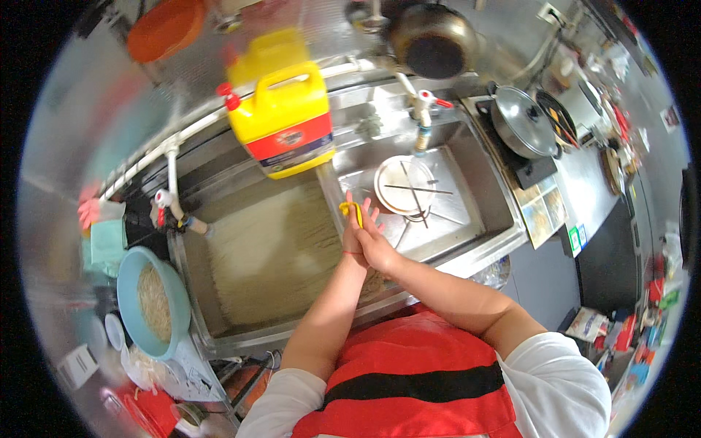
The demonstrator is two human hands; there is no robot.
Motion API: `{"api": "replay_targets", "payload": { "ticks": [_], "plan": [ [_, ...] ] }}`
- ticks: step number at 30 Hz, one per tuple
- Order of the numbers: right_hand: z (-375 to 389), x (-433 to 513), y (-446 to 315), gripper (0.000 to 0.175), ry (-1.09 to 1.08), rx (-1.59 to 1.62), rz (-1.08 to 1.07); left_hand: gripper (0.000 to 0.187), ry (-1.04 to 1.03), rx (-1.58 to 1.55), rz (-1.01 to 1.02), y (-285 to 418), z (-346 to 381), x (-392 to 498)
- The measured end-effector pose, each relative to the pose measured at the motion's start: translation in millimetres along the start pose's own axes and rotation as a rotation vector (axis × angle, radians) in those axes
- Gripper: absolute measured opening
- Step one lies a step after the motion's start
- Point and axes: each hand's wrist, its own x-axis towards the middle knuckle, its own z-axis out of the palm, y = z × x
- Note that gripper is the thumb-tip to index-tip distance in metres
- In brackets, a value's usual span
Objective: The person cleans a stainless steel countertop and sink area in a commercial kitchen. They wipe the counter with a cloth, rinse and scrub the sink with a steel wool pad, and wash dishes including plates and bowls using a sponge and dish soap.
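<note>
My left hand (352, 232) and my right hand (377, 243) are pressed together over the divider between two steel sink basins. A small yellow item (351, 211), seemingly cloth or rubber, lies at the fingers of my left hand; how it is held cannot be made out. Just right of the hands, in the right basin (465, 164), a white bowl (404, 183) has chopsticks (419, 191) lying across it. Cloudy water (268, 257) stands in the left basin. A yellow jug with a red pump (290, 123) rests at the back, over the divider.
Red-handled taps (424, 104) (164, 200) rise behind and left of the basins. A blue tub (181, 306) of pale strands stands at the left. To the right, a lidded pot (523, 121) sits on a black cooktop (534, 171). A wok (432, 41) hangs on the wall.
</note>
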Motion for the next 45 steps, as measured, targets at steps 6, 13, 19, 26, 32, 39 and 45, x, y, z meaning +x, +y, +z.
{"api": "replay_targets", "payload": {
  "ticks": [6, 13, 19, 26, 32, 39, 45],
  "plan": [
    [-81.1, 13.2, 102.2, 0.063, 0.211, -0.151, -0.255, 0.063, -0.283, -0.042, -0.145, -76.4, 49.1, -7.6],
    [-159.6, 6.3, 107.3, 0.064, 0.257, -0.376, -0.276, 0.064, -0.402, -0.065, -0.323, -132.8, 89.1, 8.8],
    [-168.5, -33.8, 102.2, 0.062, 0.276, -0.286, -0.361, 0.061, -0.033, 0.012, -0.314, -153.7, 120.2, 25.9],
    [-203.2, -31.3, 142.9, 0.066, 0.267, -0.107, -0.562, 0.065, -0.139, -0.039, -0.057, -189.2, 101.4, 68.9],
    [-237.9, 4.7, 150.8, 0.065, 0.097, 0.004, -0.393, 0.057, -0.101, 0.009, -0.088, -205.8, 161.6, 23.1],
    [-271.0, 17.7, 140.0, 0.065, 0.046, 0.127, -0.263, 0.052, -0.243, 0.024, -0.151, -211.9, 165.5, 39.6],
    [-206.6, 0.8, 141.1, 0.055, 0.235, 0.005, -0.373, 0.052, -0.044, 0.03, -0.138, -193.3, 125.5, 82.2]
  ]
}}
